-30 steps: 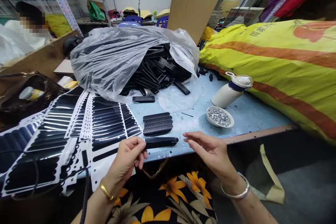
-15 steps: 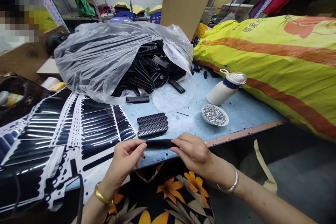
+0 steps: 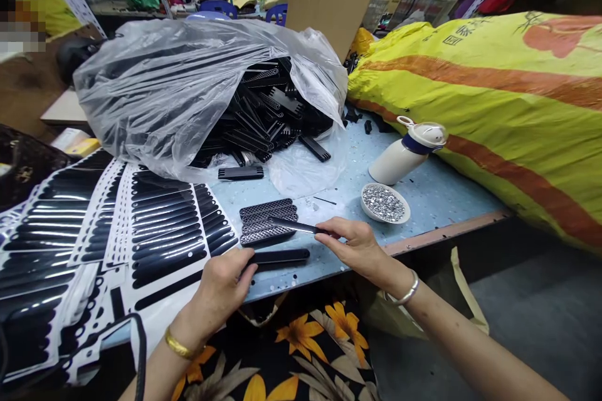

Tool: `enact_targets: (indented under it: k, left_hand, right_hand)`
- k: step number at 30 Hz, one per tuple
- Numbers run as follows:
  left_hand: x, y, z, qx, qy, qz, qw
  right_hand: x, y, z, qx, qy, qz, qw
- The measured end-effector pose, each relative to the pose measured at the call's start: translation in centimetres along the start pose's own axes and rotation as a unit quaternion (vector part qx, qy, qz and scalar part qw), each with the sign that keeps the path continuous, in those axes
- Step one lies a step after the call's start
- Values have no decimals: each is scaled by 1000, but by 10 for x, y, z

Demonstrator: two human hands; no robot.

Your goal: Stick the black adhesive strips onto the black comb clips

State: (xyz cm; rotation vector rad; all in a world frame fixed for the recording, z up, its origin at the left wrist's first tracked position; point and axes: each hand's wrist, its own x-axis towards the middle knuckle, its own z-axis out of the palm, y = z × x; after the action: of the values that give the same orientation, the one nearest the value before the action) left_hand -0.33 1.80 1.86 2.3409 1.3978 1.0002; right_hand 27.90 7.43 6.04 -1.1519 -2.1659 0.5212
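pale blue, dark-speckled desk (image 3: 437,203) with a brownish front edge spreads out before you in a cluttered workroom. at your far left lie overlapping white backing sheets lined with glossy black round-ended strips (image 3: 162,225). behind them bulges a big clear plastic bag (image 3: 155,94), its mouth open on a heap of black slotted plastic pieces (image 3: 268,116). your left hand (image 3: 228,282), with a gold bangle (image 3: 177,343) at its wrist, pinches the left end of a long, flat, black bar (image 3: 285,256) between thumb and fingers, near the desk's front edge. just beyond the bar sits a block of black mesh-patterned pieces (image 3: 268,225) laid side by side. your right hand (image 3: 350,241), wearing a silver bangle (image 3: 407,291), has thumb and fingertips pressed together on the right end of a thin, shiny black strip (image 3: 296,225), whose free end points left, in front of the mesh block in your view. past that hand, a small white bowl (image 3: 385,203) holds tiny silvery bits, with a white bottle with a navy collar (image 3: 399,156) behind it. at your far right slumps a huge yellow sack with orange bands (image 3: 475,88).
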Motion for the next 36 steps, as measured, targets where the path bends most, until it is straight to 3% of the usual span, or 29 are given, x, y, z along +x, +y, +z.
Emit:
enact_targets:
  k: [5, 11, 16, 21, 25, 30, 36]
  left_hand:
    - [2, 4, -13, -52, -23, -11, 998]
    - [13, -9, -13, -38, 32, -169, 984]
    - [28, -23, -4, -37, 2, -153, 987]
    - [37, -22, -1, -70, -9, -169, 983]
    - [36, -17, -3, -152, -46, -221, 962]
    - [34, -17, -4, -245, -41, -296, 923]
    - [34, -17, -3, -253, -38, -283, 924]
  right_hand:
    - [14, 8, 12, 18, -28, -34, 999]
    - [27, 14, 25, 11, -51, -69, 996]
    - [34, 24, 36, 5, -50, -68, 996]
    - [34, 20, 34, 15, -80, -56, 995]
    - [26, 11, 24, 4, -101, -69, 993]
    - [25, 5, 19, -12, -93, -103, 990]
    - [30, 2, 19, -13, -87, -139, 986]
